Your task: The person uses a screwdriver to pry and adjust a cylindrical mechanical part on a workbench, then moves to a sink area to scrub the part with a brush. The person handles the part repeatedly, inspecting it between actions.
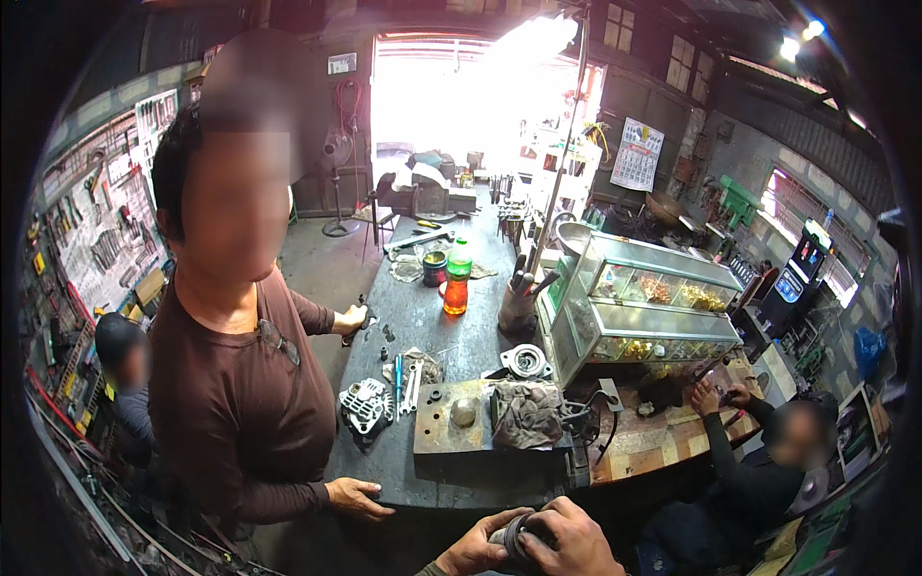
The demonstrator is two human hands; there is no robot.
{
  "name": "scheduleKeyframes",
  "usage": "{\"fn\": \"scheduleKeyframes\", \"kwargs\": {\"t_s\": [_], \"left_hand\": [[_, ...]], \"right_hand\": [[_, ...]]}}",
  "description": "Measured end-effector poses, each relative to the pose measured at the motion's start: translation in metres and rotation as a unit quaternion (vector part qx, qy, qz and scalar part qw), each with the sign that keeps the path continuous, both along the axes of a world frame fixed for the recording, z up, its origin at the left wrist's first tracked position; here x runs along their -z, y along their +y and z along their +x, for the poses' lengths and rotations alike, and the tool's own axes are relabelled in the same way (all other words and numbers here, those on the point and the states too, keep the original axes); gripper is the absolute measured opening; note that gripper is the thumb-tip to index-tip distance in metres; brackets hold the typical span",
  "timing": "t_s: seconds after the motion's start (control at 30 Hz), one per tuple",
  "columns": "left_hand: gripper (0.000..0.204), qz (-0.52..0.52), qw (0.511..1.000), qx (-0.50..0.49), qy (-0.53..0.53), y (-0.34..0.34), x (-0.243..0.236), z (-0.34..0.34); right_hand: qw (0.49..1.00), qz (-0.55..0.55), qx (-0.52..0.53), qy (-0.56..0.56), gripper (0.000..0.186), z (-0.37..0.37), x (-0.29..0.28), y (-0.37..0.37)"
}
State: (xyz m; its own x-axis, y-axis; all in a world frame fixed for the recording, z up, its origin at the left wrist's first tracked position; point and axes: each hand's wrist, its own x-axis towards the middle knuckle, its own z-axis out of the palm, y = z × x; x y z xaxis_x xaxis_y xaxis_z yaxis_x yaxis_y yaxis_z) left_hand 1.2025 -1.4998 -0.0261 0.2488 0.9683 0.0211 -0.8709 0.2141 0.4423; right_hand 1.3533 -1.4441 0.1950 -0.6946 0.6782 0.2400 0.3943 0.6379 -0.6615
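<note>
At the bottom of the view, in front of the dark workbench (461,490), a round, dark grey ridged part (516,543) sits between my two hands; its exact kind cannot be made out. My left hand (473,549) is closed around its left side, thumb along the top. From the right, my right hand (579,538) grips it with bent fingers that cover much of it. On the bench beyond lie a heavy metal block (444,444), a crumpled grey rag (526,415), a silver slotted housing (366,407), a blue screwdriver (398,374) and wrenches (414,386).
A co-worker (240,403) stands left, one hand at the bench edge. Another person (768,470) sits right, hands over a wooden-topped table (634,459). Farther back are a round metal housing (526,361), a bottle (456,288), a can (435,272) and a glass case (653,298).
</note>
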Motion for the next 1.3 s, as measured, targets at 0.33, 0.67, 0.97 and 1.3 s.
{"fn": "scheduleKeyframes", "kwargs": {"t_s": [0.33,0.67,0.97,1.3], "left_hand": [[0.100,-0.013,1.000,-0.010,-0.006,-0.001,-0.017,-0.003],[0.096,0.019,0.999,0.004,-0.030,0.001,-0.035,-0.005],[0.098,0.008,1.000,-0.001,0.013,0.000,-0.024,-0.009],[0.107,0.052,0.990,-0.043,0.128,-0.017,-0.020,-0.036]], "right_hand": [[0.999,0.017,0.038,0.006,0.011,-0.002,0.010,-0.007],[0.998,-0.026,0.048,0.018,0.011,-0.002,0.011,-0.005],[0.996,-0.035,0.072,0.044,0.012,-0.007,0.021,-0.013],[0.996,-0.071,0.030,0.036,0.015,-0.029,0.043,-0.019]]}}
